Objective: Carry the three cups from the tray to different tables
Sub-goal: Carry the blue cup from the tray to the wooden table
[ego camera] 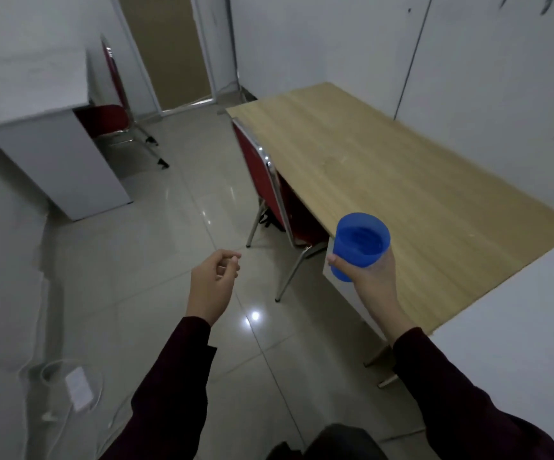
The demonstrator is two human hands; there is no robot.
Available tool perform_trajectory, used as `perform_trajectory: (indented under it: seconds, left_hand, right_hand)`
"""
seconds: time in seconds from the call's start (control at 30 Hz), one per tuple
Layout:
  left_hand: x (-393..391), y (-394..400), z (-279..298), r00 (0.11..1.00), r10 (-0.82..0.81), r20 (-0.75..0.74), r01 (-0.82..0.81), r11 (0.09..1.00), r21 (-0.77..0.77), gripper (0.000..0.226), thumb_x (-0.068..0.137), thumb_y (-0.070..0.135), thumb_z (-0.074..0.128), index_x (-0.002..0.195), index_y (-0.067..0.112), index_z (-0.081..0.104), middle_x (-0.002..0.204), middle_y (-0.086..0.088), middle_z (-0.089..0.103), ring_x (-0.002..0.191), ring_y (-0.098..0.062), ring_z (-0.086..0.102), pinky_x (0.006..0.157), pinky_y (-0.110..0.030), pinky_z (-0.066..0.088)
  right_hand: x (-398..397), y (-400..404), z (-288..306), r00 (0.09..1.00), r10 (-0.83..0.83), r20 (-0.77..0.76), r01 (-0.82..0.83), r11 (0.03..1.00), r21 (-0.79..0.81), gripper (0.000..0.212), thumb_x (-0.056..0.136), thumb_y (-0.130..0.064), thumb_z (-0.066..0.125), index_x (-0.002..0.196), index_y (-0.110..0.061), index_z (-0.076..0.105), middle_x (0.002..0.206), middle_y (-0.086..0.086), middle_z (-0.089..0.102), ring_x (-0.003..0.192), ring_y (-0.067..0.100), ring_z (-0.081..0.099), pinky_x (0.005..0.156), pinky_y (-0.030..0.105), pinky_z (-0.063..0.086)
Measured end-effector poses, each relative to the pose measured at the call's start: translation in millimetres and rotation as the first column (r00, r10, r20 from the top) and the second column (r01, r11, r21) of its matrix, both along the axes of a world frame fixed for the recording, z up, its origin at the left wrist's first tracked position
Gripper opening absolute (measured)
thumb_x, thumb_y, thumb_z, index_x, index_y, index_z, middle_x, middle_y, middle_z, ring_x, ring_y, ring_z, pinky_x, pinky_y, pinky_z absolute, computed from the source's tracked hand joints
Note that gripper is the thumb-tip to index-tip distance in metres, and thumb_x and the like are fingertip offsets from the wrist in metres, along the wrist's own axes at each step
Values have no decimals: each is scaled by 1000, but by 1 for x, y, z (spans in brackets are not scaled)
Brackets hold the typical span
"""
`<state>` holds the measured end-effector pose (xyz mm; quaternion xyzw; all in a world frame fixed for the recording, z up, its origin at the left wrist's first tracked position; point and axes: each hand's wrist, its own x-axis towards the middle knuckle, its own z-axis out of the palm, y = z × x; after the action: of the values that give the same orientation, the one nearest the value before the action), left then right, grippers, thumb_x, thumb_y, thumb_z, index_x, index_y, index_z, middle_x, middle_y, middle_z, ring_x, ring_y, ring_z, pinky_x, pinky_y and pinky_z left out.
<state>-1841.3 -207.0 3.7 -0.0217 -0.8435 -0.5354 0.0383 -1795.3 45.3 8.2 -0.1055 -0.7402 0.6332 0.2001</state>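
Observation:
My right hand grips a blue plastic cup from below, upright, held in the air just in front of the near edge of a light wooden table. The cup's mouth faces the camera and its inside looks blue. My left hand hangs over the tiled floor at centre, fingers loosely curled with nothing in them. No tray and no other cups are in view.
A red chair with metal legs is tucked against the wooden table's left side. A white table with another red chair stands at the far left. A white surface fills the right foreground. A power strip and cables lie on the floor.

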Motion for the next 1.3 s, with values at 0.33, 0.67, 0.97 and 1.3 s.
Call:
perform_trajectory:
  seconds: [0.33, 0.67, 0.97, 1.3]
  left_hand:
    - [-220, 96, -32, 976, -213, 50, 214, 977, -9, 14, 93, 20, 52, 90, 22, 66, 83, -4, 67, 81, -22, 65, 73, -29, 53]
    - [-412, 214, -60, 930, -345, 126, 361, 922, -138, 16, 93, 22, 50, 99, 19, 63, 87, 3, 63, 81, -9, 58, 69, -20, 45]
    - [-525, 277, -145, 903, -331, 276, 430, 719, -546, 52, 87, 44, 49, 134, 22, 44, 149, -10, 35, 143, -26, 22, 118, -45, 13]
    - [-539, 283, -183, 925, -335, 178, 358, 613, -705, 75, 86, 65, 31, 150, 31, 12, 161, -12, 6, 149, -25, -7, 118, -52, -3]
  right_hand:
    - [-190, 69, -32, 986, -169, -4, 169, 986, -17, 67, 67, -23, 87, 125, -17, 53, 119, 1, 62, 108, 13, 61, 81, 14, 50]
    - [-366, 146, -48, 982, -173, 74, 175, 984, -30, 74, 60, -38, 88, 124, -21, 54, 115, -11, 63, 104, -3, 60, 81, 6, 47]
    - [-482, 176, -83, 954, -253, 163, 268, 960, -76, 72, 53, -46, 91, 116, -36, 56, 114, -18, 63, 107, 1, 61, 82, 9, 48]
    - [-571, 180, -123, 933, -195, 302, 226, 971, -74, 77, 56, -33, 92, 122, -31, 52, 119, -19, 60, 110, -8, 57, 84, 4, 44]
